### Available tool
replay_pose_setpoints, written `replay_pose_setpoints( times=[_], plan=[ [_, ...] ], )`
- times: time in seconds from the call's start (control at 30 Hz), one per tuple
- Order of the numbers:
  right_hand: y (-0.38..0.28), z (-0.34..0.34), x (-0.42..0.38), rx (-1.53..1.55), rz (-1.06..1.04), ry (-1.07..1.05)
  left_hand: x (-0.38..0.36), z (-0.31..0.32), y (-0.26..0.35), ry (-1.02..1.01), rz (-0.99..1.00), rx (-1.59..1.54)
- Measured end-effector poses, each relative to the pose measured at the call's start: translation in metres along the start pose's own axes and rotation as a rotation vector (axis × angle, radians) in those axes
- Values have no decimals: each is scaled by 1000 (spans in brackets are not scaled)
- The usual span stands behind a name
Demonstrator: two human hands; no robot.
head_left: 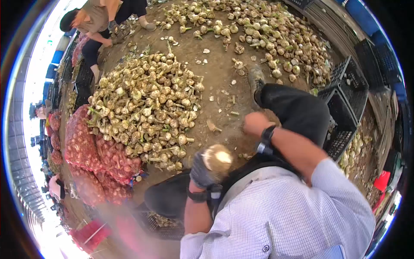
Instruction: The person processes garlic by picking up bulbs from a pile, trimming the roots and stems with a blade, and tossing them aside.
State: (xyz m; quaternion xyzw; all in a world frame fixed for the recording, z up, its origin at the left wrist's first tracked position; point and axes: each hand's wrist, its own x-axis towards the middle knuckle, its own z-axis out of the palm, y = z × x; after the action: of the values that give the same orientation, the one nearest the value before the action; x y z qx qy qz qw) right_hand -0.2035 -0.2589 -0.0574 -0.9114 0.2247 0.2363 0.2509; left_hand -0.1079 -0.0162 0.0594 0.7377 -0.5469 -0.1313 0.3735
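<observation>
My left hand [201, 172] wears a grey glove and is closed around a garlic bulb [217, 158], held up close to my chest. My right hand [255, 123] is bare, with a dark band [265, 140] on its wrist. It is curled into a fist just above my black-trousered knee [302, 110]; nothing shows in it and its fingers face away. A big pile of stemmed garlic [146, 108] lies on the dirt floor to the left of both hands.
A second garlic pile [267, 30] spreads across the far ground. Red mesh sacks of garlic [86, 151] lie at the left. Black crates [345, 99] stand to the right, and a black basket [164, 222] sits below my left arm. Another person [99, 17] crouches far left.
</observation>
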Motion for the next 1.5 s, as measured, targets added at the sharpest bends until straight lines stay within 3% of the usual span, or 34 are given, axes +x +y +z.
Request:
replay_pose_setpoints(
  times=[0.03, 0.07, 0.13, 0.2, 0.27, 0.3, 0.37, 0.4, 0.47, 0.53, 0.6, 0.67, 0.77, 0.8, 0.87, 0.9, 1.03, 1.07, 1.1, 1.13, 1.17, 1.23, 1.33, 1.43, 1.5],
  plan=[
    [16, 6, 6, -80, -69, 8, 3, -4, 11, 18, 104, 32],
    [4, 8, 4, 8, -69, 53, 9, -9, 13, 69, 0, -7],
    [-14, 3, 0, 103, -95, 103, 15, -11, 6, 157, -340, -373],
    [-19, -3, -4, 190, -75, 133, -3, 19, -38, 447, -576, -666],
    [-14, 7, -6, 235, -29, 111, 7, 5, -43, 336, -903, -745],
    [-15, 8, -4, 253, -25, 110, 26, 16, -54, 453, -805, -1058],
    [-21, 8, -6, 282, -37, 112, 81, -1, -41, 194, -501, -702],
    [-24, 7, -8, 293, -47, 115, 105, -1, -18, 247, -440, -739],
    [-19, 9, -7, 255, -60, 100, 127, 12, -35, 182, -481, -635],
    [-21, 0, -5, 260, -46, 117, 129, 28, -73, 293, -582, -768],
    [-25, -17, -18, 318, 14, 130, 112, 28, -79, 400, -829, -710],
    [-15, 3, -11, 347, 16, 119, 91, 21, -103, 314, -1036, -342],
    [-19, -2, -10, 332, 15, 46, 21, 46, -250, 244, -1142, 4],
    [-22, -8, -13, 320, 31, 25, 2, 52, -283, 179, -1151, 342],
    [-22, 7, -8, 292, 14, 108, 22, 4, -281, -41, -1314, 379],
    [-24, 8, -4, 267, 28, 32, 50, -23, -260, -401, -1349, 540],
    [-35, 3, -1, 300, -1, -64, 36, -35, -339, -735, -1304, 966],
    [-37, 0, 0, 305, 12, -109, 35, -38, -355, -398, -1436, 711],
    [-39, -3, 1, 308, 21, -157, 53, -41, -341, -852, -1318, 1018],
    [-39, -4, 3, 308, 29, -204, 72, -44, -326, -1278, -1073, 1302],
    [-38, -3, 5, 303, 21, -191, 7, -15, -443, -587, -1263, 1133],
    [-37, -1, 6, 297, 0, -158, 52, -34, -367, -148, -1498, 660],
    [-37, -2, 3, 299, -19, -122, 34, -35, -390, 149, -1300, 547],
    [-39, -5, 1, 372, 50, -157, 36, -36, -364, 548, -1259, -110],
    [-36, 4, 3, 400, 26, 4, 34, -35, -345, 785, -1123, -553]
  ],
)
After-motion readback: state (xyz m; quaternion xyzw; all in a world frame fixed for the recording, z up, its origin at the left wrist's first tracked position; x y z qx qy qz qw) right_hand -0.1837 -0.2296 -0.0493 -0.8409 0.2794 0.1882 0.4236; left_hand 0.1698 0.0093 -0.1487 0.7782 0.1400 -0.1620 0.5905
